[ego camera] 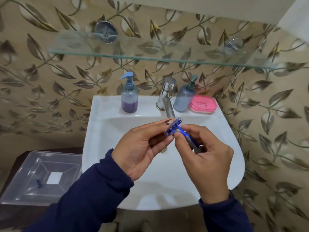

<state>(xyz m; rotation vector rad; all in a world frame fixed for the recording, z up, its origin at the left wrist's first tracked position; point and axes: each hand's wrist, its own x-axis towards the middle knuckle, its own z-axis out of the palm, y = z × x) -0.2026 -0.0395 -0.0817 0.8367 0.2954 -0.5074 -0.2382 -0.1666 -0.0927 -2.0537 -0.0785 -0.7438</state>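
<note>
1. Over the middle of the sink (225,148), just in front of the tap (167,97), a blue razor (175,129) is held in the air between both hands.
2. The left hand (143,148) pinches the razor's head between thumb and fingertips, palm turned up.
3. The right hand (205,158) grips the razor's handle, its fingers curled round it and its thumb pressed near the neck (the lower end of the handle is hidden behind the fingers).
4. Along the sink's back edge stand a pump bottle (129,97) with purple liquid at the left of the tap, a bluish bottle (184,99) just right of it, and a pink soap dish (203,104) touching that bottle.
5. Beside the sink's left edge sits a clear plastic tub (41,178) with a small blue piece (38,183) inside.
6. Above the tap a glass shelf (150,56) runs along the wall.
</note>
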